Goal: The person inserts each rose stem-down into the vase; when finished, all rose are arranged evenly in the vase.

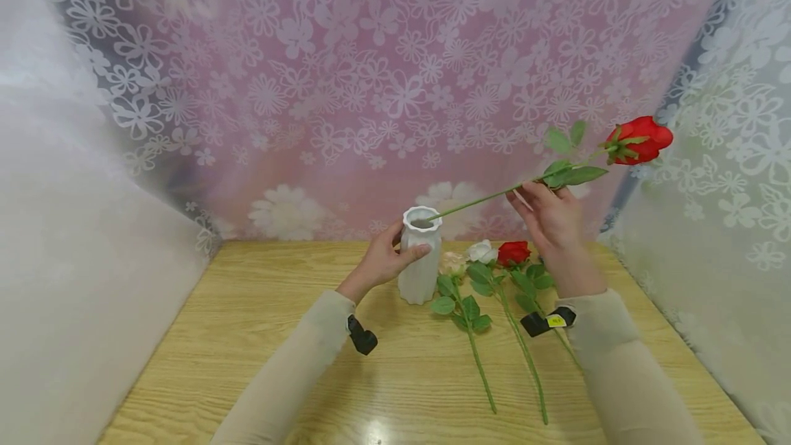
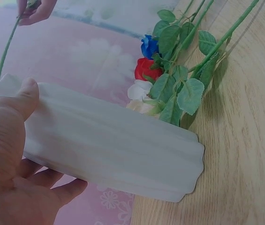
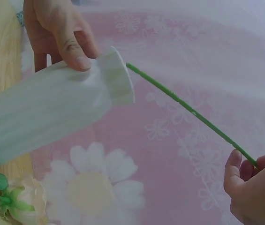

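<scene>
A white fluted vase (image 1: 420, 273) stands upright on the wooden table in the head view. My left hand (image 1: 391, 257) holds it near the neck, thumb across the front and fingers behind. High on the right, my right hand (image 1: 550, 215) pinches the green stem of a red rose (image 1: 639, 141) just below its leaves. The stem slants down to the left, its cut end right at the vase's rim. The right wrist view shows the bare stem (image 3: 184, 105) between the fingers and the vase mouth (image 3: 123, 77).
Right of the vase lie a cream rose (image 1: 454, 264), a white rose (image 1: 482, 252) and another red rose (image 1: 513, 253), stems toward me. A blue rose (image 2: 149, 47) lies beyond them in the left wrist view. Flowered curtains (image 1: 395, 88) hang behind and at both sides.
</scene>
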`<state>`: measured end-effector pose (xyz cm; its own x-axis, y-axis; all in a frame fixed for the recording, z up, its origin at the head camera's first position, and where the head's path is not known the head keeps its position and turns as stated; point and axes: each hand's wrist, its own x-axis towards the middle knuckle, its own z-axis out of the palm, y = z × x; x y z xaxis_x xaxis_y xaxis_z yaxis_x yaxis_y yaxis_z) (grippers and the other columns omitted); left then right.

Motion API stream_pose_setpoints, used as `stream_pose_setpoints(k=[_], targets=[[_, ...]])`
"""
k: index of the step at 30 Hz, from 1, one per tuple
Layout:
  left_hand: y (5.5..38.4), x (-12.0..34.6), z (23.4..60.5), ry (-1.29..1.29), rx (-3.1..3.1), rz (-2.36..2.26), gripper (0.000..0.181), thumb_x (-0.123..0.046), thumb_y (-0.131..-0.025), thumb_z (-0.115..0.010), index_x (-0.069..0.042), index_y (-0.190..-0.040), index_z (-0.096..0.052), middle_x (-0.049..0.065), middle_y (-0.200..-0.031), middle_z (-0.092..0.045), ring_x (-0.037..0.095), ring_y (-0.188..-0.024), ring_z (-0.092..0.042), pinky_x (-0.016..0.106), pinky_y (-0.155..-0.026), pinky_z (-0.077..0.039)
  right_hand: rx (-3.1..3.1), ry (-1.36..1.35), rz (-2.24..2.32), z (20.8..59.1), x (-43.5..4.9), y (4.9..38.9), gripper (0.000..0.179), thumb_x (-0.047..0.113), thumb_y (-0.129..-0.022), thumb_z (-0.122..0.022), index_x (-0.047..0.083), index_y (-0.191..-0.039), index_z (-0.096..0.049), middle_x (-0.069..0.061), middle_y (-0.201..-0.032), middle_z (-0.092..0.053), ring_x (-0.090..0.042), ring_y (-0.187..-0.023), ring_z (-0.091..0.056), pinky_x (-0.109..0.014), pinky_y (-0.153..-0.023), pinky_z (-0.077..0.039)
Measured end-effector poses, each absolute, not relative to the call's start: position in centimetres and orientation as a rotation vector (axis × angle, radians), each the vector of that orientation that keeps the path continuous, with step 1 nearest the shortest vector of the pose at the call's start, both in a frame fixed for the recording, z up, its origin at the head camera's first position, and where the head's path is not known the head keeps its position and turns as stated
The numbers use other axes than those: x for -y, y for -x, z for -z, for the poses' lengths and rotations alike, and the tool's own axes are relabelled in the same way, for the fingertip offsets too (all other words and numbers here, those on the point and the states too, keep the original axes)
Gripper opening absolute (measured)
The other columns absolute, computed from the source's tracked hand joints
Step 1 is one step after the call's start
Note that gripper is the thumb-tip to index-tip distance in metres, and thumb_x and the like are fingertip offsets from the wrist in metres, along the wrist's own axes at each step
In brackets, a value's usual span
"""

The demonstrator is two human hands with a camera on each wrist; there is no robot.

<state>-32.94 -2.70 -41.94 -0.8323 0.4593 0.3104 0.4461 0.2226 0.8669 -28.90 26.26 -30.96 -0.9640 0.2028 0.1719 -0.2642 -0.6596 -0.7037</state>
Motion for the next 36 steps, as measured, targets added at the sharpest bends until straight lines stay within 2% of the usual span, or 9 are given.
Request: stream_pose_setpoints(k=[5, 18, 28, 36], targets=[[32.9, 2.7, 41.9, -0.888, -2.455, -1.72, 0.072, -0.024, -0.103, -0.072, -0.022, -0.165, -0.036, 0.009, -0.158, -0.053, 0.031, -0.145, -0.054, 0.05, -0.109, -0.055, 1.281, -0.091, -2.566, 31.2, -25.1, 29.2, 0.022, -0.008, -0.099, -0.065, 0.005, -0.107, -0.049, -0.004, -0.09, -0.061, -0.022, -0.091, -0.071, -0.036, -0.089, -0.064], [32.9, 2.7, 42.0, -0.901, -2.467, -1.724, 0.072, -0.028, -0.102, -0.073, -0.021, -0.164, -0.038, 0.01, -0.157, -0.054, 0.032, -0.144, -0.055, 0.05, -0.114, -0.052, 1.487, -0.099, -2.443, 32.5, -21.8, 30.2, 0.022, -0.004, -0.102, -0.062, 0.01, -0.116, -0.053, 0.0, -0.094, -0.065, -0.021, -0.095, -0.068, -0.033, -0.09, -0.064], [32.8, 2.7, 41.9, -0.895, -2.466, -1.735, 0.072, -0.027, -0.102, -0.073, -0.022, -0.164, -0.037, 0.01, -0.157, -0.054, 0.033, -0.145, -0.054, 0.051, -0.114, -0.051, 1.536, -0.122, -2.403, 32.4, -20.7, 30.9, 0.023, -0.004, -0.101, -0.064, 0.014, -0.115, -0.056, -0.001, -0.094, -0.062, -0.019, -0.089, -0.066, -0.036, -0.09, -0.064], [32.5, 2.7, 41.7, -0.892, -2.463, -1.733, 0.072, -0.027, -0.102, -0.073, -0.021, -0.164, -0.037, 0.01, -0.158, -0.053, 0.033, -0.145, -0.054, 0.051, -0.112, -0.052, 1.747, -0.149, -2.288, 33.1, -19.4, 31.3, 0.021, 0.001, -0.102, -0.065, 0.017, -0.111, -0.057, -0.001, -0.103, -0.059, -0.018, -0.097, -0.064, -0.033, -0.09, -0.064]])
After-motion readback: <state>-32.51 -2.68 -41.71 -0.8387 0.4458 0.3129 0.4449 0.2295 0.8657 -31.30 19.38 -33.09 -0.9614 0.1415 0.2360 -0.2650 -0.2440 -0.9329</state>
